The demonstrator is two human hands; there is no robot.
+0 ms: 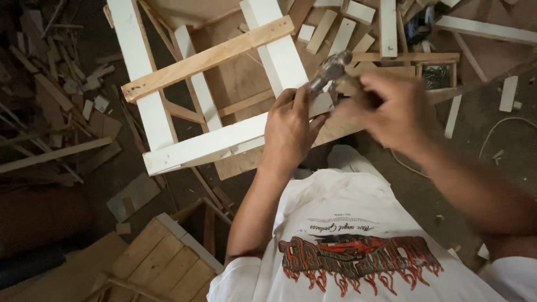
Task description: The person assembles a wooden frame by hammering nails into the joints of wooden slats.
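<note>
Surroundings first. A white-painted wooden frame (pixel 207 142) lies on a plywood sheet (pixel 246 78) and fills the middle of the view. An unpainted pine slat (pixel 207 59) crosses its two white uprights on a slant, from 8 o'clock up to 2 o'clock. Loose white offcuts (pixel 341 33) are scattered at 12 o'clock, just beyond the frame. A heap of scrap wood (pixel 61 89) covers the floor at 9 o'clock. A small pallet-like panel of bare boards (pixel 154 257) sits at 7 o'clock, close to my left elbow. A pale cord (pixel 498 131) curls over the floor at 3 o'clock.

Grip state. My left hand (pixel 288 128) rests on the near white rail of the frame, at its right-hand end — fingers pointing towards 12 o'clock and pressed against the wood; whether they pinch anything small there I cannot tell. My right hand (pixel 391 109) is closed around the handle of a hammer (pixel 330 70). This hand is motion-blurred.

Position of the tool. The hammer's metal head (pixel 335 62) stands at 10 o'clock from my right fist, directly above the fingertips of my left hand and just beyond the rail end. Nothing stands between the head and the rail except my own left fingers.
</note>
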